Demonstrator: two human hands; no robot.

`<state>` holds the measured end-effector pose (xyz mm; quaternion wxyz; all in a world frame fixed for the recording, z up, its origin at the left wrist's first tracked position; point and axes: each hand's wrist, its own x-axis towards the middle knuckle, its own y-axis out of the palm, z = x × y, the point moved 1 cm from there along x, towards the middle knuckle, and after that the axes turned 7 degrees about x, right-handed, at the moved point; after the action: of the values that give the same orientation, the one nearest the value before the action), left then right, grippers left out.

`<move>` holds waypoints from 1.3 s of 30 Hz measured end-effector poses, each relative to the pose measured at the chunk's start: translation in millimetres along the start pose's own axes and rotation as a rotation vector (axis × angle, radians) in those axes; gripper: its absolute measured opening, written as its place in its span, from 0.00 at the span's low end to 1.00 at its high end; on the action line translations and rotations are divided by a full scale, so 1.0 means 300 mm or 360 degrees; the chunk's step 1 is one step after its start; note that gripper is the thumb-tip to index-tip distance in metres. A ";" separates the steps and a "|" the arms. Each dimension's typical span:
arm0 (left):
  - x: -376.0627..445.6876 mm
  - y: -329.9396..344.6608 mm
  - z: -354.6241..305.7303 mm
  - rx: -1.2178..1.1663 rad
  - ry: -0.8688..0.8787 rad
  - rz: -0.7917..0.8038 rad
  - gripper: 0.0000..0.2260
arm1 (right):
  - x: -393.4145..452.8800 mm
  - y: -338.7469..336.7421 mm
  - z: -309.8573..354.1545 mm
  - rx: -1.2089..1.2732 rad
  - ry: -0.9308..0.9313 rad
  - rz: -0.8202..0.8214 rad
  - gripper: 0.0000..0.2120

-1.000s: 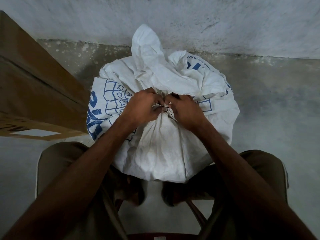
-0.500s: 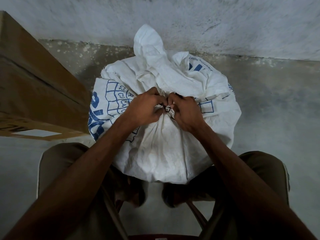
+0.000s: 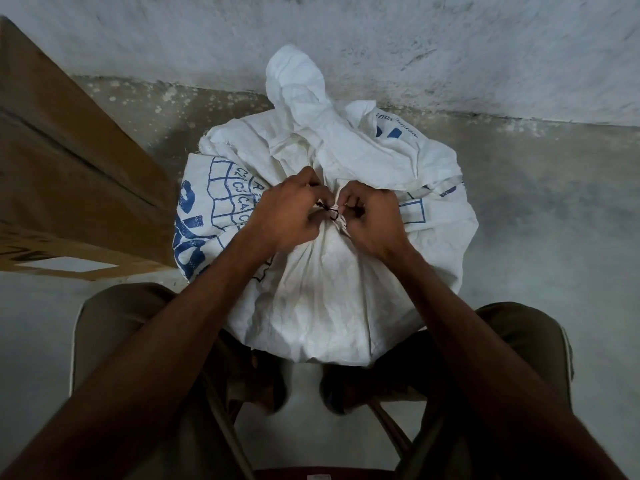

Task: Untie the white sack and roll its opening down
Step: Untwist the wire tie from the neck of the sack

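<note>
A full white woven sack (image 3: 325, 292) with blue print stands on the floor between my knees. Its neck is gathered and bound by a thin dark string (image 3: 329, 212). The loose top of the sack (image 3: 298, 84) flops up and away toward the wall. My left hand (image 3: 287, 211) and my right hand (image 3: 370, 220) sit on either side of the knot, fingertips pinched on the string. The knot itself is mostly hidden by my fingers.
A large brown cardboard box (image 3: 62, 174) stands close on the left, touching the sack. A whitewashed wall (image 3: 450, 46) rises just behind the sack. Grey concrete floor (image 3: 554, 220) lies to the right. My knees and sandalled feet flank the sack below.
My hands have drawn slightly apart at the knot, and a short stretch of dark string now shows between them. The sack has not shifted.
</note>
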<state>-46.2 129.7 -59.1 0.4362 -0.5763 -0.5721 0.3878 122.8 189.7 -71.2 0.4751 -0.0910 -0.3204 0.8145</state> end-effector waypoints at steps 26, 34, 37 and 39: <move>0.023 0.000 -0.033 0.0232 0.0084 -0.0185 0.09 | -0.015 -0.046 -0.039 0.0026 0.0215 0.0228 0.12; 0.024 -0.032 -0.010 -0.0139 -0.0006 0.0074 0.12 | -0.032 -0.023 -0.033 0.0253 0.0363 0.0083 0.04; 0.030 -0.039 -0.007 -0.0240 -0.0051 0.0082 0.13 | -0.041 0.010 -0.029 0.0271 0.0493 -0.0074 0.06; 0.036 -0.040 -0.008 -0.0266 -0.0093 0.0078 0.12 | -0.034 0.019 -0.022 0.0215 0.0518 -0.0108 0.08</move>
<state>-47.4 139.7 -46.5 0.3603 -0.6129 -0.6006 0.3659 127.3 182.2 -81.3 0.5530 -0.1786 -0.1869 0.7921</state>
